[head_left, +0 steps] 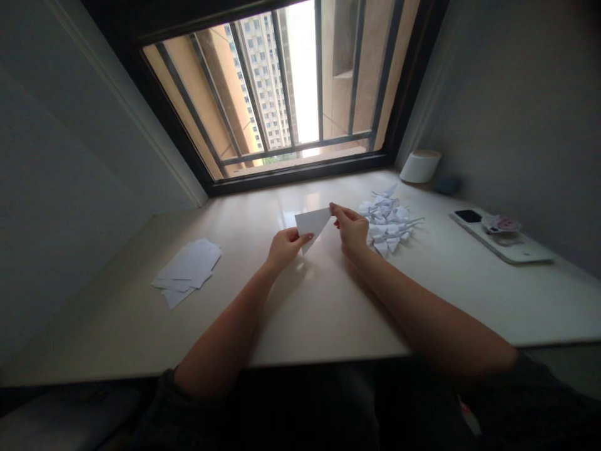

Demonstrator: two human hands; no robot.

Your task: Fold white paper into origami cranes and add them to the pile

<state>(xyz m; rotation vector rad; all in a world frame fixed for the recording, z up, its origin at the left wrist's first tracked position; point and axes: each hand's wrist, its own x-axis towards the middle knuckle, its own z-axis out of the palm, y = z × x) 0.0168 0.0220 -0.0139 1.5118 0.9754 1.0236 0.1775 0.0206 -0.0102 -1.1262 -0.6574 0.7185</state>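
Observation:
A white sheet of paper (pixel 312 222), folded to a triangle, is held up between my two hands above the table. My left hand (pixel 286 246) pinches its lower left part, thumb lying across the front. At the upper right corner, the fingertips of my right hand (pixel 351 228) are closed on the paper. Just beyond my right hand lies a heap of small folded white paper pieces (pixel 389 219). Off to the left rests a loose stack of flat white paper sheets (pixel 190 266).
A white table (pixel 323 313) runs up to a barred window (pixel 300 94). At the back right stand a white cylindrical container (pixel 420 167) and a small dark object (pixel 446 184). A phone (pixel 502 237) with a round attachment lies on the right. Walls flank both sides.

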